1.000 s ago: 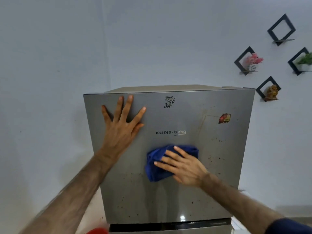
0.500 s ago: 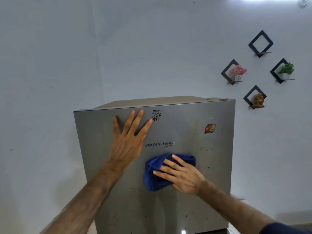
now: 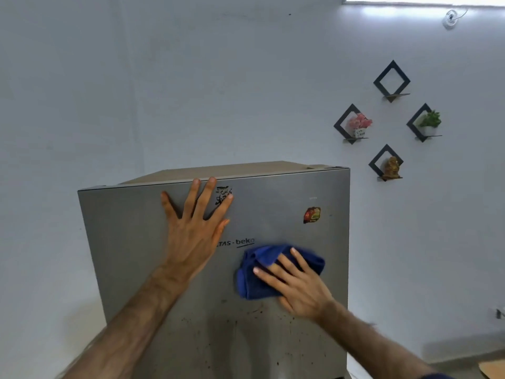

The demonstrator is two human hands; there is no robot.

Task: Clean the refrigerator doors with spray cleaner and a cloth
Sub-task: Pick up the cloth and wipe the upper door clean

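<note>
The grey refrigerator door (image 3: 123, 242) fills the lower middle of the view, with dark specks across its lower part. My left hand (image 3: 195, 228) lies flat on the door near its top edge, fingers spread, partly covering the brand lettering. My right hand (image 3: 297, 285) presses a bunched blue cloth (image 3: 254, 280) against the door below and right of the lettering. A black sticker (image 3: 223, 195) sits by my left fingertips and a red sticker (image 3: 312, 214) is toward the door's upper right. No spray cleaner is in view.
A pale wall stands behind the refrigerator. To the right hang several black diamond wall shelves (image 3: 391, 81), holding a pink flower pot (image 3: 359, 125), a green plant (image 3: 430, 122) and a small figurine (image 3: 391, 166). A brown corner of something (image 3: 492, 369) shows at the bottom right.
The view has tilted upward, so the refrigerator sits lower in frame. My left hand slid right across the door to the black sticker. My right hand and cloth shifted right, under the lettering.
</note>
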